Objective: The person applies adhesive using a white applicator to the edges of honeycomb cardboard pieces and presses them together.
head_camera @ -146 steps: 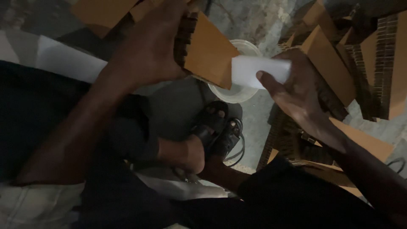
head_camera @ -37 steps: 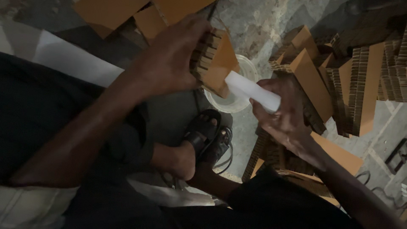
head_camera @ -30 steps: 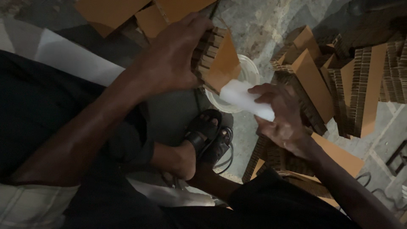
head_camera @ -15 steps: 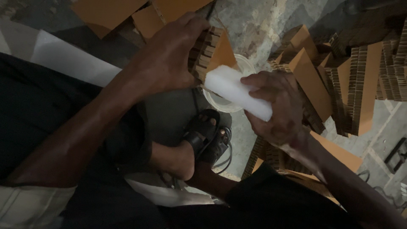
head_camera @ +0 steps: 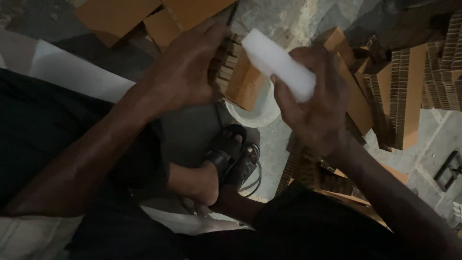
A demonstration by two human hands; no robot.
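Observation:
My left hand (head_camera: 185, 72) grips a stack of brown corrugated cardboard pieces (head_camera: 240, 79), fingers wrapped over its ribbed edge. My right hand (head_camera: 315, 106) holds a white oblong block (head_camera: 279, 65), pressed against the top edge of the stack. Below both hands sits a white round bowl (head_camera: 255, 113) on the floor, partly hidden by the cardboard.
Piles of cut corrugated cardboard (head_camera: 409, 91) lie to the right and more flat brown sheets (head_camera: 130, 17) at the top left. My feet in black sandals (head_camera: 231, 159) rest on the grey concrete floor (head_camera: 187, 135). A white sheet (head_camera: 77, 72) lies at the left.
My right hand has carried the white block up and to the left, from beside the bowl onto the top of the cardboard stack. My left hand has kept its grip.

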